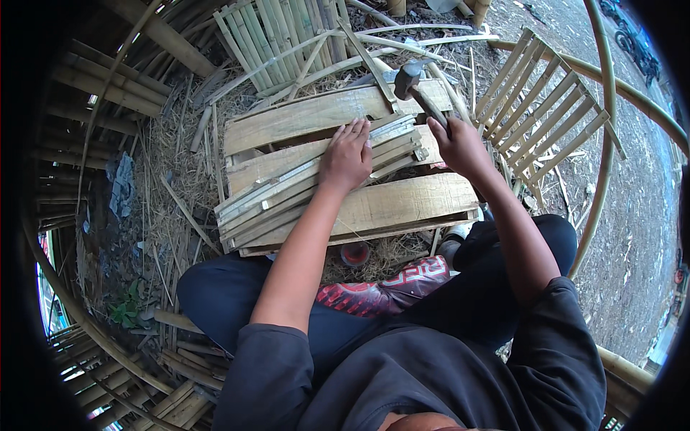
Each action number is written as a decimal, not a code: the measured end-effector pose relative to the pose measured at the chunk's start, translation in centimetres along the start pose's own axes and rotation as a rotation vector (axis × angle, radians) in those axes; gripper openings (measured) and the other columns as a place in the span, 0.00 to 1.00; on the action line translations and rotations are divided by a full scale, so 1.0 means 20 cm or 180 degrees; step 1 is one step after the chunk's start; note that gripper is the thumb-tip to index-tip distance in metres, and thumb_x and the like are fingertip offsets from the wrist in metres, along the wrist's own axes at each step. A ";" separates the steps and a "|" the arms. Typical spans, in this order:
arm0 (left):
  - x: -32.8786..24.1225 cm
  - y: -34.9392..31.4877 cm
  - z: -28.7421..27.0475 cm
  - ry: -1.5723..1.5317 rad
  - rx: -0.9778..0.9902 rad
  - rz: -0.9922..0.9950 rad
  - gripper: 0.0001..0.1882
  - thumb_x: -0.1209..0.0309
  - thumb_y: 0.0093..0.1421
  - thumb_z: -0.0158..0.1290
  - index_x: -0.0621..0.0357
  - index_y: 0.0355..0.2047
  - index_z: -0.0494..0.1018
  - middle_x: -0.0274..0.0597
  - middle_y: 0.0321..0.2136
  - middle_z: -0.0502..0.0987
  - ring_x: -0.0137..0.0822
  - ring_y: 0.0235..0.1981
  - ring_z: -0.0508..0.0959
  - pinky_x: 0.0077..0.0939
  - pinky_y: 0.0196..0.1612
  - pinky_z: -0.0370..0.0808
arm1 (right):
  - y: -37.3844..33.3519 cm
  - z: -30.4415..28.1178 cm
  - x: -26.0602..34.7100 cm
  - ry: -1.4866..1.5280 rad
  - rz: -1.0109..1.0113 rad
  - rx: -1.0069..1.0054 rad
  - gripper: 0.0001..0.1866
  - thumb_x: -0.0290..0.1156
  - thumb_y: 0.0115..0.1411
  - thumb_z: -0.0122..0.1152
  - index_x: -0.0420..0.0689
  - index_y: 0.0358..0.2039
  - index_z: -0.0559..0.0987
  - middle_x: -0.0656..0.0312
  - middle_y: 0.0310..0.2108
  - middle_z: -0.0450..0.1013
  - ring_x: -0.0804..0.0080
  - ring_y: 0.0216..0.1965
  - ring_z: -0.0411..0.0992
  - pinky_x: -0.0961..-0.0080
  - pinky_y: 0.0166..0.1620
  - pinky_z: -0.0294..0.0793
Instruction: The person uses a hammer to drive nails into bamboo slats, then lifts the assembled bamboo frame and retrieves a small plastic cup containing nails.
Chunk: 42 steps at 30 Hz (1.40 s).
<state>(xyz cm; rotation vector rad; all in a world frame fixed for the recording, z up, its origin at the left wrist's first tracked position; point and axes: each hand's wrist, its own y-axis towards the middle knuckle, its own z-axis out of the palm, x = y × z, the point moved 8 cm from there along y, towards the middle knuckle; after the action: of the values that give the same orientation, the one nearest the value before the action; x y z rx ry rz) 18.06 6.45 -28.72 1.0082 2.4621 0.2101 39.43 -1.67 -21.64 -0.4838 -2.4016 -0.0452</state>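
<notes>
My left hand (pixel 346 158) lies flat on a bundle of thin bamboo slats (pixel 269 188), fingers stretched along the top. The slats rest slantwise across a low bench of rough wooden planks (pixel 410 205); their far-right ends sit unevenly. My right hand (pixel 463 149) is wrapped round the handle of a hammer (pixel 408 79), its metal head raised above the far right of the bench. The hammer is apart from the slats under my left hand. A narrow strip of bamboo (pixel 366 61) leans over the bench's far edge.
A slatted bamboo frame (pixel 543 108) stands at the right, near a curved bamboo pole (pixel 607 93). Behind the bench is a bamboo slat panel (pixel 269 43). A small container with something red (pixel 354 253) sits by the bench's near edge. Shavings and offcuts litter the ground.
</notes>
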 end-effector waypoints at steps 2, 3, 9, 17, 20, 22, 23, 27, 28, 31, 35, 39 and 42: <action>0.00 0.00 0.00 -0.0010 -0.0039 -0.0017 0.27 0.67 0.69 0.44 0.65 0.65 0.70 0.53 0.65 0.72 0.46 0.69 0.68 0.40 0.75 0.58 | -0.02 0.01 0.01 -0.0346 -0.0163 0.0011 0.32 0.53 0.73 0.52 0.30 0.31 0.79 0.35 0.28 0.78 0.35 0.35 0.79 0.47 0.44 0.76; 0.00 0.00 0.00 -0.0032 -0.0064 -0.0029 0.26 0.67 0.69 0.44 0.65 0.65 0.70 0.53 0.65 0.72 0.46 0.69 0.69 0.40 0.75 0.59 | -0.02 0.02 0.00 -0.0345 -0.0150 0.0009 0.32 0.53 0.73 0.52 0.30 0.31 0.79 0.35 0.28 0.78 0.35 0.35 0.79 0.47 0.44 0.76; 0.01 0.00 -0.02 0.0011 -0.0198 -0.0004 0.25 0.67 0.69 0.44 0.66 0.62 0.73 0.54 0.62 0.75 0.47 0.67 0.72 0.41 0.73 0.61 | -0.03 0.08 -0.01 -0.0593 -0.0125 0.0276 0.30 0.52 0.72 0.54 0.31 0.33 0.80 0.35 0.29 0.78 0.34 0.37 0.79 0.45 0.43 0.76; 0.00 0.01 -0.01 -0.0015 -0.0144 -0.0018 0.25 0.67 0.69 0.44 0.65 0.63 0.72 0.54 0.62 0.75 0.47 0.67 0.71 0.40 0.73 0.62 | -0.04 0.06 0.01 -0.0660 -0.0223 0.0190 0.28 0.52 0.72 0.55 0.33 0.35 0.79 0.36 0.30 0.78 0.35 0.37 0.79 0.44 0.43 0.77; 0.00 0.01 -0.01 -0.0024 -0.0130 -0.0020 0.25 0.67 0.69 0.44 0.65 0.63 0.72 0.54 0.62 0.75 0.47 0.67 0.71 0.40 0.73 0.62 | -0.04 0.05 0.03 -0.0804 -0.0304 0.0162 0.27 0.51 0.71 0.56 0.34 0.36 0.79 0.36 0.29 0.78 0.35 0.36 0.80 0.44 0.41 0.78; 0.00 0.01 -0.02 -0.0007 -0.0126 -0.0026 0.25 0.67 0.69 0.44 0.65 0.63 0.72 0.54 0.62 0.75 0.47 0.67 0.71 0.40 0.73 0.62 | -0.06 0.03 0.08 -0.0811 -0.0325 0.0157 0.26 0.51 0.71 0.57 0.35 0.36 0.78 0.37 0.28 0.78 0.36 0.34 0.80 0.43 0.40 0.78; 0.01 0.01 -0.02 -0.0001 -0.0100 -0.0050 0.25 0.67 0.69 0.44 0.65 0.63 0.72 0.54 0.63 0.75 0.47 0.67 0.71 0.39 0.73 0.61 | -0.08 0.00 0.14 -0.0786 -0.0526 -0.0038 0.26 0.51 0.71 0.57 0.35 0.35 0.78 0.37 0.28 0.78 0.35 0.33 0.79 0.44 0.38 0.78; 0.02 -0.01 -0.01 -0.0007 -0.0038 -0.0099 0.26 0.68 0.68 0.43 0.66 0.64 0.72 0.54 0.64 0.74 0.47 0.68 0.70 0.40 0.74 0.60 | -0.15 -0.06 0.27 -0.0712 -0.1018 -0.0376 0.25 0.49 0.71 0.57 0.35 0.33 0.77 0.39 0.27 0.78 0.35 0.31 0.79 0.43 0.35 0.78; 0.01 0.01 0.00 -0.0033 -0.0037 -0.0087 0.26 0.68 0.68 0.43 0.66 0.64 0.72 0.54 0.64 0.74 0.47 0.68 0.70 0.40 0.74 0.60 | -0.14 -0.04 0.21 -0.0733 -0.1001 -0.0381 0.25 0.49 0.71 0.57 0.35 0.33 0.77 0.39 0.27 0.78 0.35 0.31 0.79 0.43 0.35 0.78; 0.03 0.01 0.04 0.0038 -0.0040 -0.0002 0.26 0.68 0.68 0.43 0.66 0.64 0.71 0.54 0.64 0.73 0.47 0.68 0.69 0.41 0.75 0.59 | -0.08 0.08 0.05 -0.0976 -0.0588 -0.0024 0.24 0.48 0.71 0.58 0.35 0.34 0.77 0.38 0.26 0.78 0.34 0.32 0.79 0.43 0.37 0.78; 0.05 -0.02 0.03 -0.0066 -0.0040 -0.0077 0.25 0.68 0.68 0.44 0.65 0.63 0.72 0.55 0.63 0.74 0.49 0.68 0.70 0.44 0.75 0.58 | -0.08 -0.02 0.13 -0.0375 -0.0459 -0.0265 0.27 0.49 0.72 0.56 0.32 0.34 0.78 0.35 0.28 0.78 0.32 0.34 0.78 0.42 0.42 0.76; 0.04 -0.01 -0.01 -0.0292 -0.0032 -0.0080 0.25 0.68 0.70 0.43 0.65 0.64 0.70 0.55 0.64 0.72 0.50 0.69 0.69 0.46 0.75 0.57 | -0.07 -0.03 0.09 -0.0326 -0.0291 -0.0169 0.28 0.51 0.72 0.55 0.32 0.34 0.79 0.33 0.29 0.78 0.32 0.37 0.79 0.43 0.44 0.76; -0.02 -0.01 -0.04 -0.0075 -0.0025 -0.0151 0.27 0.67 0.72 0.43 0.63 0.68 0.65 0.55 0.70 0.65 0.48 0.73 0.62 0.47 0.77 0.52 | -0.05 0.02 0.00 -0.0407 -0.0188 0.0010 0.29 0.52 0.73 0.54 0.32 0.34 0.79 0.33 0.30 0.78 0.33 0.38 0.79 0.44 0.45 0.76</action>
<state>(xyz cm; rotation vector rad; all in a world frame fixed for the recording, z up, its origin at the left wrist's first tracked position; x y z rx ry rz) 17.86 6.07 -27.94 0.9428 2.4591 0.1913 38.84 -2.53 -21.78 -0.4257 -2.5408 -0.0376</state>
